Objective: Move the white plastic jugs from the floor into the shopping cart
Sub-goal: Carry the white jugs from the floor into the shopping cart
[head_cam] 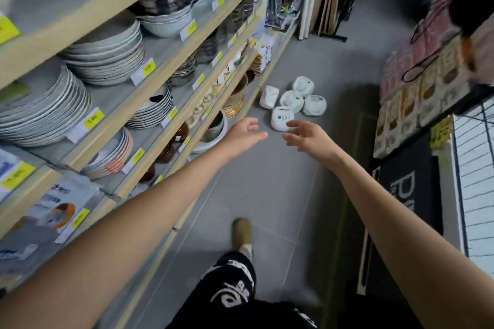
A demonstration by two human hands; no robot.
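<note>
Several white plastic jugs [292, 101] sit clustered on the grey floor beside the base of the shelving. The nearest jug [280, 121] has a round dark label. My left hand [244, 133] is stretched out in front of me, fingers apart, holding nothing, just short of the jugs. My right hand [307, 136] reaches beside it, fingers spread, empty, its fingertips close to the nearest jug. At the right edge a white wire grid [475, 179] shows; I cannot tell whether it belongs to the shopping cart.
A wooden shelf unit [160, 67] with stacks of plates and bowls lines the left. A display of packaged goods [417, 104] and a black doormat [409, 195] stand on the right. My foot [242, 232] is on the floor tiles.
</note>
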